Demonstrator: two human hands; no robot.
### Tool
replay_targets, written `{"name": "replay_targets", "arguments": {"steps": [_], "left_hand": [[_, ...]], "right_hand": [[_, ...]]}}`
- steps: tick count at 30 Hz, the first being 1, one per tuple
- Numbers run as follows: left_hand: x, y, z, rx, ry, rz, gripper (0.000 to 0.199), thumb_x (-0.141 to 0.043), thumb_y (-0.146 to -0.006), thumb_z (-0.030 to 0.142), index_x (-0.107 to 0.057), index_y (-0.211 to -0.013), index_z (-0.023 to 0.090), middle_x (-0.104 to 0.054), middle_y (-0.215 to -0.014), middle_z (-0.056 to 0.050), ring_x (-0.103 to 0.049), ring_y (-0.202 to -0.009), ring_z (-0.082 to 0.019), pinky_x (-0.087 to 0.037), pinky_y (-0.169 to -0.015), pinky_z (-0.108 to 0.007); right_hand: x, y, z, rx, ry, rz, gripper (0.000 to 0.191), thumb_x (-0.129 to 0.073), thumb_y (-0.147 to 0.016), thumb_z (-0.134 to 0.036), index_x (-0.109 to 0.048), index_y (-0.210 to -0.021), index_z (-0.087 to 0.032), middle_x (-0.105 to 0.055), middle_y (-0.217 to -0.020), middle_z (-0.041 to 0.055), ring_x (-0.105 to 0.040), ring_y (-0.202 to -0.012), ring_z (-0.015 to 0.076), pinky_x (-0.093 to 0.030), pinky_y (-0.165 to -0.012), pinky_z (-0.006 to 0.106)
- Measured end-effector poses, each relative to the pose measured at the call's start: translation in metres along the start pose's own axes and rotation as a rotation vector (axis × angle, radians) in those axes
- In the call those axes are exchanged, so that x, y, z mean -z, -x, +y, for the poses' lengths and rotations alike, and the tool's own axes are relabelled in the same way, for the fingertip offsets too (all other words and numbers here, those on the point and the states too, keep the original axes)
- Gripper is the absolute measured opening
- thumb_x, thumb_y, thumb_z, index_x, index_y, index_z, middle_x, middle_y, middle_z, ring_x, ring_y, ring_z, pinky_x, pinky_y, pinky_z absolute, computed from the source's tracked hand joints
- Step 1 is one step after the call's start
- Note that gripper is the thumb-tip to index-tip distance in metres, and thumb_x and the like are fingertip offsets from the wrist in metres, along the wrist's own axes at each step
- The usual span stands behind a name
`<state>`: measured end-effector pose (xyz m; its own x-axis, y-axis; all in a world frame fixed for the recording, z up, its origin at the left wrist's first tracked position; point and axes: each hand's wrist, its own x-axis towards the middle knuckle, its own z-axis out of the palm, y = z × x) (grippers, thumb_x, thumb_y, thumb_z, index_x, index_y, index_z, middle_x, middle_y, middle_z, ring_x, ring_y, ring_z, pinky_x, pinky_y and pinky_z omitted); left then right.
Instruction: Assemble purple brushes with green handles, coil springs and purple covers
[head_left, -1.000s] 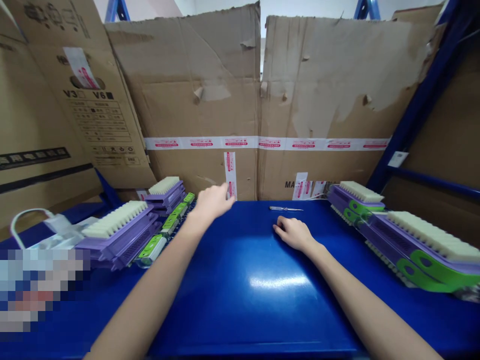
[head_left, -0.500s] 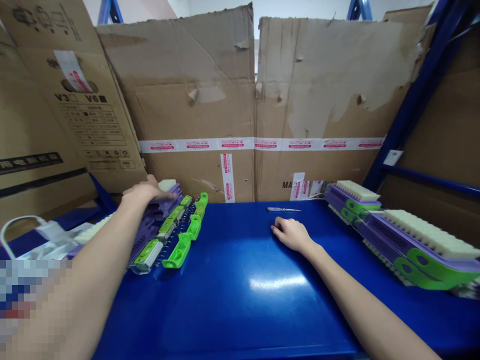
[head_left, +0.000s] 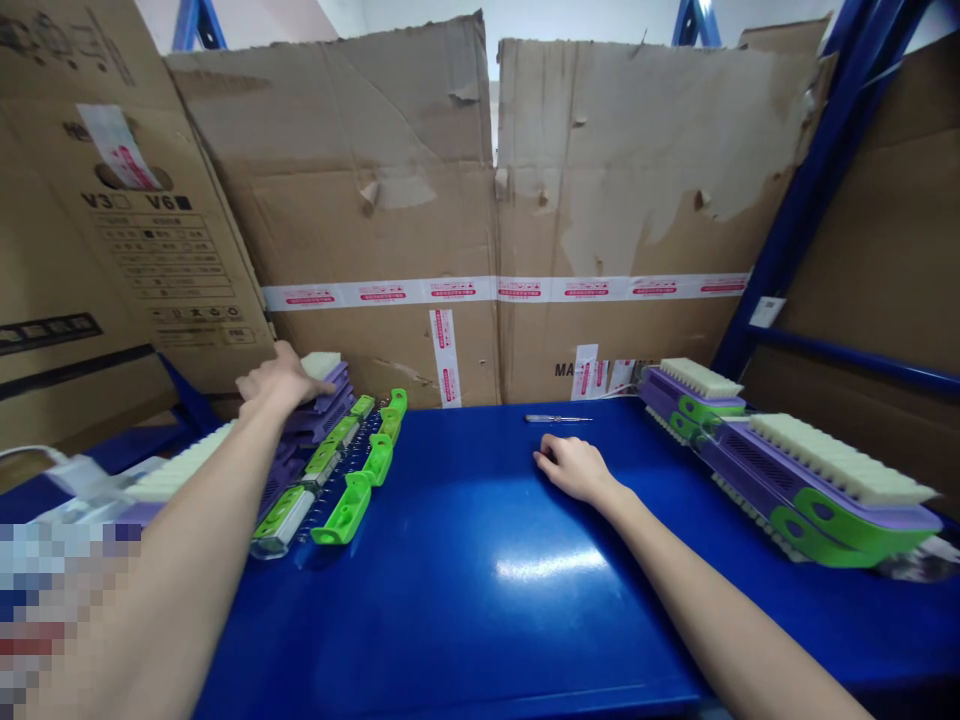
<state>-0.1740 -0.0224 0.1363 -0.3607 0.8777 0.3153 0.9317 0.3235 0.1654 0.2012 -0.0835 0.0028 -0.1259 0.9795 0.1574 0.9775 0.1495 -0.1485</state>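
Observation:
My left hand reaches over the far end of a stack of purple plastic pieces with cream ridged tops on the left. Its thumb and fingers are apart, the thumb against the purple; the far fingertips are partly hidden. Beside the stack lie a row of clear-and-green pieces and a row of bright green plastic covers. My right hand rests on the blue tabletop, fingers curled in, with nothing visible in them. A thin screwdriver with a clear handle lies just beyond it.
Purple-and-green assemblies with cream ridged tops stand at the right. Tall cardboard sheets wall off the back, and a cardboard box stands at left. A blue metal frame post rises on the right. A white plug with cable lies left.
The whole view has turned slightly, so most things sit a little further left. My left hand stays at the purple stack, and my right hand keeps its place on the tabletop.

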Motion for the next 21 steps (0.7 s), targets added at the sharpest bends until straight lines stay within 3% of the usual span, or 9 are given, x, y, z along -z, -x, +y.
{"name": "replay_targets", "arguments": {"steps": [2,6,9,14,17,21], "left_hand": [[0.011,0.015,0.012,0.048,-0.023,0.051,0.079,-0.061,-0.067,0.061,-0.028,-0.118,0.009,-0.056,-0.118,-0.024,-0.054,-0.107,-0.037,-0.042,-0.084,-0.044],[0.017,0.049,0.051,-0.057,0.029,0.131,0.083,-0.062,-0.064,0.059,-0.029,-0.122,0.009,-0.060,-0.109,-0.023,-0.059,-0.100,-0.036,-0.046,-0.078,-0.040],[-0.003,0.074,0.085,-0.153,0.099,0.091,0.084,-0.066,-0.061,0.056,-0.032,-0.124,0.012,-0.063,-0.105,-0.019,-0.062,-0.096,-0.034,-0.047,-0.075,-0.036],[-0.059,0.109,0.128,-0.267,0.167,-0.019,0.085,-0.068,-0.059,0.051,-0.032,-0.126,0.013,-0.064,-0.103,-0.017,-0.063,-0.095,-0.032,-0.046,-0.076,-0.036],[-0.079,0.122,0.141,-0.272,0.129,-0.088,0.081,-0.068,-0.061,0.049,-0.034,-0.124,0.011,-0.064,-0.103,-0.019,-0.062,-0.097,-0.032,-0.045,-0.078,-0.037],[-0.084,0.129,0.143,-0.310,0.083,-0.071,0.077,-0.063,-0.067,0.055,-0.035,-0.124,0.011,-0.064,-0.103,-0.021,-0.062,-0.097,-0.032,-0.046,-0.079,-0.038]], "right_hand": [[-0.001,-0.001,0.000,-0.006,0.002,0.001,0.025,-0.039,-0.088,-0.039,-0.058,-0.087,-0.023,-0.068,-0.083,0.0043,-0.063,-0.077,0.0205,-0.028,-0.056,0.025],[-0.002,-0.001,0.000,-0.022,0.004,-0.009,0.026,-0.039,-0.088,-0.040,-0.059,-0.090,-0.023,-0.068,-0.085,0.0054,-0.062,-0.078,0.0209,-0.030,-0.058,0.025],[0.000,0.000,-0.001,-0.028,0.002,-0.017,0.026,-0.039,-0.088,-0.039,-0.059,-0.091,-0.023,-0.068,-0.087,0.0056,-0.062,-0.079,0.0208,-0.031,-0.059,0.026],[0.001,-0.001,-0.001,-0.028,-0.005,-0.015,0.026,-0.039,-0.088,-0.039,-0.059,-0.089,-0.023,-0.067,-0.086,0.0056,-0.062,-0.080,0.0217,-0.030,-0.058,0.026],[0.001,-0.002,-0.001,-0.029,-0.013,-0.012,0.025,-0.039,-0.088,-0.040,-0.058,-0.088,-0.023,-0.067,-0.086,0.0054,-0.063,-0.081,0.0219,-0.029,-0.057,0.026],[0.000,-0.002,-0.001,-0.030,-0.017,-0.006,0.026,-0.039,-0.087,-0.040,-0.059,-0.088,-0.023,-0.067,-0.085,0.0055,-0.063,-0.080,0.0226,-0.029,-0.057,0.026]]}}
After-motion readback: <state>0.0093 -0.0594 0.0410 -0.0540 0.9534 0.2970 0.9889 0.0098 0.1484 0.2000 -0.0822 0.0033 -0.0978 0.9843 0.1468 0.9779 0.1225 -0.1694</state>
